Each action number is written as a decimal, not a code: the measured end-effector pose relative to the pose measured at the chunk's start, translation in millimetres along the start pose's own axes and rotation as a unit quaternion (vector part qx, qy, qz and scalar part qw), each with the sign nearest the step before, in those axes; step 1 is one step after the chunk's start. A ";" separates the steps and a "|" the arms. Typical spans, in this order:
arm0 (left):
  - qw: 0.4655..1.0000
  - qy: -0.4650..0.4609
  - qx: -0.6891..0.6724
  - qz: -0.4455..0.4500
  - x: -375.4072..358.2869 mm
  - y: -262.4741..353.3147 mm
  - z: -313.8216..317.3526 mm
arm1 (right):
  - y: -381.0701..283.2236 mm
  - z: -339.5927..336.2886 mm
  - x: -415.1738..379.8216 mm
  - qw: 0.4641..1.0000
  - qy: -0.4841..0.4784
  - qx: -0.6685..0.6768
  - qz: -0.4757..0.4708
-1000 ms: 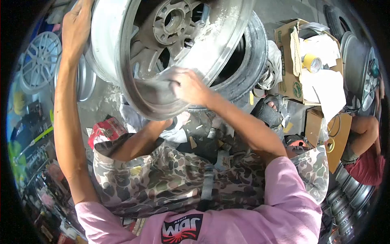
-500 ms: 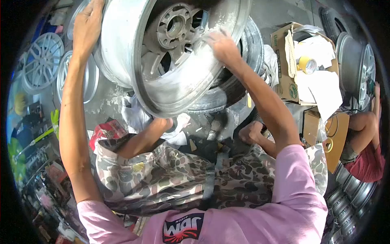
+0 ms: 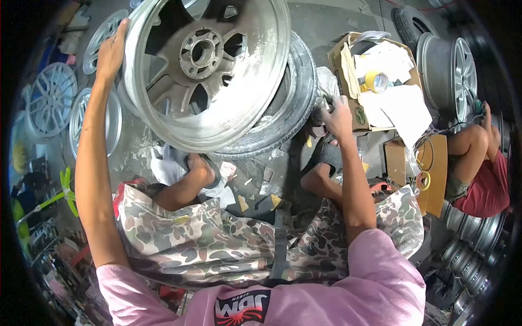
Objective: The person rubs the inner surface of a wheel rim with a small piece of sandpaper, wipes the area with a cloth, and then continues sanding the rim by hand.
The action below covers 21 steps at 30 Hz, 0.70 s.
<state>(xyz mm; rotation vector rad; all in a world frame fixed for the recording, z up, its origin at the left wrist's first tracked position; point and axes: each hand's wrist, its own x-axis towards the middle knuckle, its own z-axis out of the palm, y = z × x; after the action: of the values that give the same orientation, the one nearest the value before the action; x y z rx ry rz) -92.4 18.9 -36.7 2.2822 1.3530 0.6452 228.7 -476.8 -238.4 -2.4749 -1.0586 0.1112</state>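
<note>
A large alloy wheel rim (image 3: 247, 117), tilted with its hollow back side toward me, rests over a tire (image 3: 302, 70). White residue streaks the inside of its barrel. My left hand (image 3: 111, 54) grips the rim's outer left edge, fingers pointing up along it. To the right of the tire, my right hand (image 3: 339, 117) is closed with its fingers curled at a dark, rounded object; what that is I cannot make out. A pale cloth (image 3: 327, 81) lies just beyond it, beside the cardboard box.
A cardboard box (image 3: 353, 98) holds papers and a yellow tape roll (image 3: 376, 81). More rims (image 3: 51, 100) stand at left; another rim (image 3: 437, 73) is at right near a seated person (image 3: 484, 185). Scraps and a white rag (image 3: 168, 165) litter the floor around my feet.
My right hand has left the inside of the rim and moved right and down, beside the tire. The rim now faces me more squarely. My left hand still holds its edge.
</note>
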 end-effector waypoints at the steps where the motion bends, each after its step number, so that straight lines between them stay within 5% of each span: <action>1: 1.000 -0.014 -0.008 -0.019 6.4 -8.0 0.2 | -6.1 5.7 1.5 1.000 0.011 -0.016 0.018; 3: 0.996 -0.051 -0.076 -0.009 -0.4 -8.4 -1.8 | 3.6 28.0 9.3 0.999 0.020 -0.026 0.033; 5: 0.986 -0.063 -0.133 -0.080 -0.9 -8.4 -1.0 | 52.7 77.2 28.0 0.971 -0.132 -0.147 0.131; 6: 0.966 -0.080 -0.198 -0.148 0.6 -18.6 -0.9 | 52.9 76.4 32.7 0.973 -0.132 -0.142 0.122; 8: 0.920 -0.114 -0.370 -0.063 16.9 -90.5 12.6 | 44.9 69.2 31.4 0.963 -0.173 -0.137 0.152; 10: 0.879 -0.079 -0.447 -0.147 10.4 -102.1 16.0 | 17.4 46.0 35.3 0.975 -0.131 -0.135 0.119; 14: 0.949 -0.044 -0.285 -0.126 15.4 -108.6 27.8 | -61.3 -45.3 38.7 0.991 0.052 -0.061 0.111; 16: 0.988 -0.001 -0.103 0.119 -7.5 -58.5 8.5 | -85.5 -72.2 46.5 0.985 0.156 -0.063 -0.029; 18: 0.981 -0.025 -0.174 -0.081 15.2 -76.0 14.0 | -105.1 -73.2 60.9 0.978 0.095 0.087 -0.165; 20: 0.991 0.089 -0.080 -0.066 -40.5 41.5 8.4 | -156.6 -64.5 55.7 0.945 -0.035 0.226 -0.232; 21: 0.992 0.075 -0.092 -0.050 -43.0 46.3 8.7 | -189.4 -55.5 39.7 0.915 -0.151 0.322 -0.190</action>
<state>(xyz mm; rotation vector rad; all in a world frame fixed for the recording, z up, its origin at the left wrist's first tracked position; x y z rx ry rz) -73.2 -40.8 -25.6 2.0416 1.4026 0.8851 143.5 -354.0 -103.5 -1.6607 -1.3442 0.6300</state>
